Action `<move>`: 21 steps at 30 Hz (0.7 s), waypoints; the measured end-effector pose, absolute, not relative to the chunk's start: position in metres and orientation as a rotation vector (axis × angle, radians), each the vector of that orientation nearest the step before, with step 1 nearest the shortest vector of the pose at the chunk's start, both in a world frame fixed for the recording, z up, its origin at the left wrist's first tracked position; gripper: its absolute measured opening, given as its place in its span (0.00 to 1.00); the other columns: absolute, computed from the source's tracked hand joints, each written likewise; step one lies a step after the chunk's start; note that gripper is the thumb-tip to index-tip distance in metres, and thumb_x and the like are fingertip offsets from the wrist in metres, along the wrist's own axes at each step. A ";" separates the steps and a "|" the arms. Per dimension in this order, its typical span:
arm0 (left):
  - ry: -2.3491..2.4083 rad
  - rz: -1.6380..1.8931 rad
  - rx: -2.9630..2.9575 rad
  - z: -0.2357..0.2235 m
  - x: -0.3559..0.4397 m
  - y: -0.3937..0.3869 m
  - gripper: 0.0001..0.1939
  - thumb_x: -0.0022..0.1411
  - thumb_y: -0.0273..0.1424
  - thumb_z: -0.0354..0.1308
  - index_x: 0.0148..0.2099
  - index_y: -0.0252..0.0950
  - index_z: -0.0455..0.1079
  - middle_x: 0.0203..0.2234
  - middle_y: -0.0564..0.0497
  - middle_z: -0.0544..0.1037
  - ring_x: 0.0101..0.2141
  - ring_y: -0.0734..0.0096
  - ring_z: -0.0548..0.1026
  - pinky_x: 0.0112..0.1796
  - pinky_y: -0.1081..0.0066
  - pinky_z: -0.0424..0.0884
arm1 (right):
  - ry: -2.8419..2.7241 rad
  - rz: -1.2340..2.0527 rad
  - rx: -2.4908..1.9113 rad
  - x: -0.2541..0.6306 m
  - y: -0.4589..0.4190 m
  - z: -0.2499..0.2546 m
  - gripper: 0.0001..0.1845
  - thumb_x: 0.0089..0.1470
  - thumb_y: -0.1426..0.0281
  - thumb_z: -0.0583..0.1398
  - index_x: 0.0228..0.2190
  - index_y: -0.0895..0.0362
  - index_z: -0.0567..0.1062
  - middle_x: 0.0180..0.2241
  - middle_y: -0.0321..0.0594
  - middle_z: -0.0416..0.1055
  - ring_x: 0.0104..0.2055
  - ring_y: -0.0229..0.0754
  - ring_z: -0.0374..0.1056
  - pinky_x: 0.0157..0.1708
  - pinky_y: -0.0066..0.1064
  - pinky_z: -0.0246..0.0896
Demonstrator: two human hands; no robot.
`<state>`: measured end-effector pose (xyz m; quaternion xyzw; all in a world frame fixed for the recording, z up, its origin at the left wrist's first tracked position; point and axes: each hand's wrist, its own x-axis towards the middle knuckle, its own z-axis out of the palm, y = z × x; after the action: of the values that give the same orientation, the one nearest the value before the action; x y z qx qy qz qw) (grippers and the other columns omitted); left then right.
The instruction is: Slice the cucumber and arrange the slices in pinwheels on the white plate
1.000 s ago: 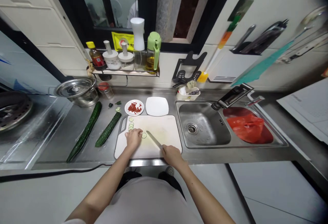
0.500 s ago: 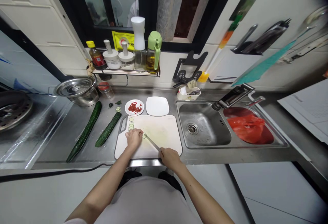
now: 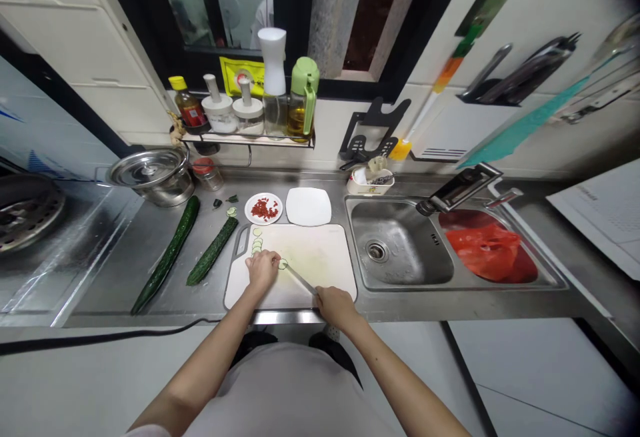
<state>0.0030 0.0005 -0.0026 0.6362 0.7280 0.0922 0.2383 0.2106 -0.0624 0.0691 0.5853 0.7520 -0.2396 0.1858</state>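
A pale, green-edged cucumber slice [image 3: 283, 264] lies on the cutting board [image 3: 325, 250] just right of the left hand [image 3: 263, 270], beside its fingertips. The left hand is bent, fingers drawn together; whether they pinch anything cannot be told. The right hand [image 3: 336, 306] is closed around the handle of a knife [image 3: 301, 280], whose blade slants away from that hand toward the left one, its tip at the slice. Just beyond the left hand, a short row of cut slices [image 3: 257, 245] runs toward the board's far left corner. To the left of the left hand, on the steel surface [image 3: 115, 277], lie a shorter cucumber [image 3: 213, 251] and, farther out, a longer cucumber [image 3: 166, 255]. Beyond the left hand, past the board's far edge, stands a round plate [image 3: 249, 210] of chopped red pieces [image 3: 265, 209]; a square white plate [image 3: 309, 206] sits to its right, farther out than either hand. Well to the right of the right hand is a sink [image 3: 400, 243] with a red bag [image 3: 483, 250] in its far basin. Far beyond the left hand, to its left, stands a lidded pot [image 3: 151, 177].
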 end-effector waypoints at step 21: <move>2.001 0.229 1.741 0.000 0.004 0.000 0.12 0.63 0.32 0.50 0.39 0.44 0.77 0.43 0.47 0.78 0.47 0.56 0.67 0.43 0.59 0.54 | 2.113 -0.690 1.620 0.199 -0.052 0.070 0.17 0.60 0.73 0.48 0.44 0.59 0.74 0.40 0.53 0.76 0.44 0.50 0.73 0.38 0.36 0.64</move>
<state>0.0043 -0.0004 0.0000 0.6354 0.7301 0.0835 0.2372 0.1988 -0.0522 0.0697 0.5779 0.7535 -0.2460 0.1944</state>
